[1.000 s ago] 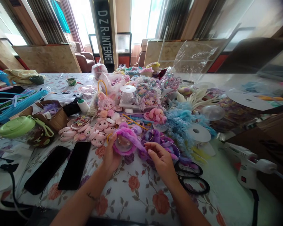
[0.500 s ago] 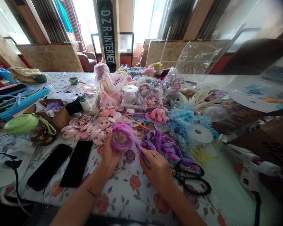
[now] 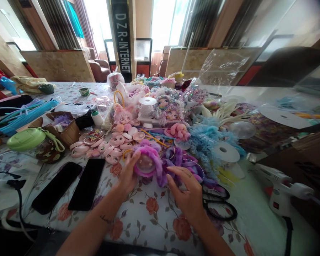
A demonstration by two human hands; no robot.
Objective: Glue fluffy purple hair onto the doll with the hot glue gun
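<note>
My left hand [image 3: 130, 169] grips a clear plastic dome [image 3: 145, 163] ringed with a fluffy purple-pink strip [image 3: 152, 153]. The strip's loose end hangs down on the dome's right side. My right hand [image 3: 187, 190] is just to the right of that end, thumb and forefinger apart, with nothing visible between them. Behind the right hand lies a heap of purple and violet fuzzy strips [image 3: 181, 158] with a string of white beads. Black-handled scissors [image 3: 222, 209] rest on the table beside my right wrist; their blades are hidden.
Pink doll faces [image 3: 113, 155] lie behind my left hand. Two black phones [image 3: 86, 185] are at the left, near a green-lidded jar [image 3: 25, 139]. Blue lace [image 3: 206, 137] and a white spool [image 3: 226, 152] sit at the right, with a glue gun [image 3: 280, 188] beyond.
My right hand has let go of the strip's end and moved slightly right, fingers parting. The dome in my left hand has shifted right and a little down, and the strip's end now droops.
</note>
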